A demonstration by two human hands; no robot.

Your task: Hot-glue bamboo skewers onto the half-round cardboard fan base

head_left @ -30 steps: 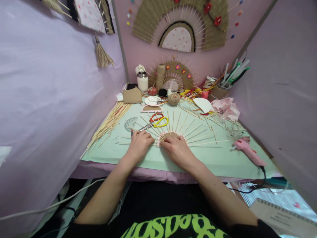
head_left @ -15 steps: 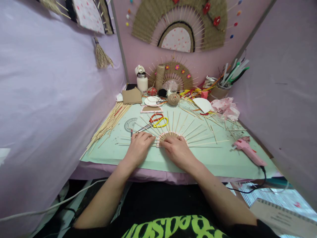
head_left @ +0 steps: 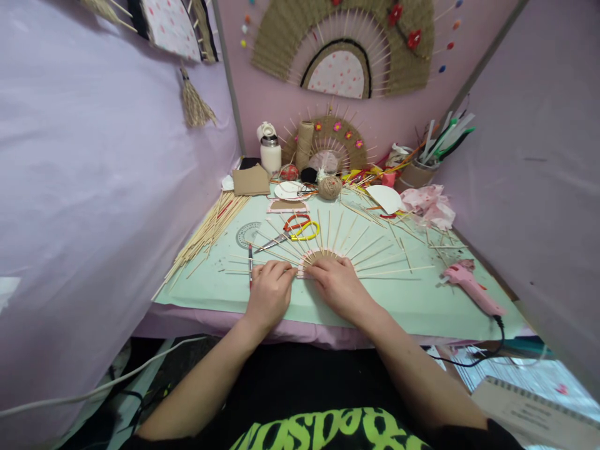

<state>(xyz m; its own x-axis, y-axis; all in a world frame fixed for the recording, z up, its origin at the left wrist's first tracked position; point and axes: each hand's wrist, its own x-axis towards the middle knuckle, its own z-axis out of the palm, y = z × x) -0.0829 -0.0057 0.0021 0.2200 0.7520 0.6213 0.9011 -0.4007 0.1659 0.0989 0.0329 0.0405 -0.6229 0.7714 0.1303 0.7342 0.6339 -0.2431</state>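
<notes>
A small half-round cardboard base [head_left: 323,253] lies on the table, with thin wooden sticks [head_left: 338,228] fanning out from its curved edge. My right hand [head_left: 336,284] rests on the base, its bent fingers close together and pressing it down. At the base's left end, my left hand [head_left: 270,292] has its fingers curled over the lowest sticks, thumb and forefinger near where they join. What lies beneath my fingertips is partly hidden. Scissors [head_left: 304,231] with red and yellow handles lie partly under the upper-left sticks. Beside my left fingers is a dark pen [head_left: 250,262].
A clear protractor [head_left: 248,235] and a pile of loose sticks [head_left: 206,231] lie left. On the right rests a pink glue gun [head_left: 472,287], its cord over the edge. Twine balls [head_left: 329,187], a white bottle [head_left: 270,156] and a pot of tools [head_left: 417,172] line the back.
My left hand has moved slightly right and down, uncovering more of the pen and the scissor blades. My right hand stays on the cardboard base.
</notes>
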